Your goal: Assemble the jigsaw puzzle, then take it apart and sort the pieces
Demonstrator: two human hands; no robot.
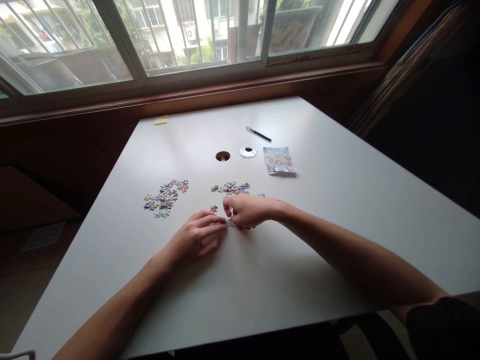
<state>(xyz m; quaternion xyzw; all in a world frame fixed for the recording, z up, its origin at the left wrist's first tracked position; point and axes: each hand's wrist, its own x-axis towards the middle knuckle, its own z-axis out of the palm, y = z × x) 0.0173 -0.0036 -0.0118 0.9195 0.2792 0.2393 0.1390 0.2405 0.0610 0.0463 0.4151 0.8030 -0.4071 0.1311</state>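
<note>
Low over the white table, my left hand [198, 232] and my right hand [247, 210] meet at a small light-blue jigsaw puzzle piece [228, 222]. The left fingertips hold its left side, with the fingers fairly straight. My right hand is bent into a pinch at its right side, and its fingers partly hide what they grip. Just beyond the left fingers lies a single puzzle piece [213, 208]. Behind the right hand is a small pile of mixed puzzle pieces [234, 188], and another blue piece [261, 195] shows past the wrist.
A larger heap of puzzle pieces [165, 199] lies to the left. Further back are a creased picture sheet [279, 161], a black pen [258, 134], a silver ring cover [247, 152], a round table hole [222, 156] and a yellow sticky note [161, 120]. A window stands behind the table [330, 190].
</note>
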